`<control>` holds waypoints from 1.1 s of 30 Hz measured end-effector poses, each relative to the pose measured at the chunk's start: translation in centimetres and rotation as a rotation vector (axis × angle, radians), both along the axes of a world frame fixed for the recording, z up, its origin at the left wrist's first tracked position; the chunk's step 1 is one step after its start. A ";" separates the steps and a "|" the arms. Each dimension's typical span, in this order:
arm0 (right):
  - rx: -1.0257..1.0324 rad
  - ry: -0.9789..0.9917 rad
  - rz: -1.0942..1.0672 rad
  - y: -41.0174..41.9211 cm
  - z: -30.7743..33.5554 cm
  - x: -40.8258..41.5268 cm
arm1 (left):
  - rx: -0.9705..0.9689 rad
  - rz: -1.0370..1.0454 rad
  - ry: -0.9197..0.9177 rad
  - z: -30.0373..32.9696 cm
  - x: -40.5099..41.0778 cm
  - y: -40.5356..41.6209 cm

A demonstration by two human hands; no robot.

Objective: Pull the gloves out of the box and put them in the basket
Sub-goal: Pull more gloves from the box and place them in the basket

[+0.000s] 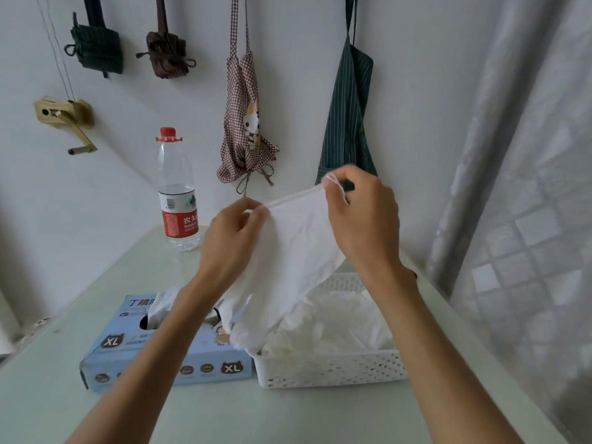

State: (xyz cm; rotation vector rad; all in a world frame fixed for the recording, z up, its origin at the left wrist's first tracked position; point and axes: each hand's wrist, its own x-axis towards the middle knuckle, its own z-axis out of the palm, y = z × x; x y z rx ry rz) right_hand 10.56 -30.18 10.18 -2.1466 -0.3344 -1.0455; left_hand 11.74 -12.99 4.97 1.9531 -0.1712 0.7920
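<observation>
Both hands pinch the rolled cuff of a thin white disposable glove (298,245): the left hand (230,238) at one corner, the right hand (358,219) at the other, stretching it flat in the air. Its fingers dangle over the white perforated plastic basket (330,370), heaped with white gloves (333,322). The pale blue cardboard glove box (144,360) lies touching the basket's left side on the pale green table (224,418).

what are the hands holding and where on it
Both hands, left and right, pinch one white glove at its rolled cuff edge, one at each end.
</observation>
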 end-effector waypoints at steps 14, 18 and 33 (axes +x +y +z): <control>-0.264 0.476 -0.306 -9.1 -12.9 5.6 | 0.954 -0.036 0.126 -8.0 8.1 -5.2; -0.505 0.486 -0.359 -9.1 -13.5 6.0 | 0.991 -0.021 0.038 -8.2 8.3 -4.9; -0.835 1.120 0.265 -8.5 -13.3 4.3 | 1.291 -0.429 0.623 -8.1 3.0 -2.7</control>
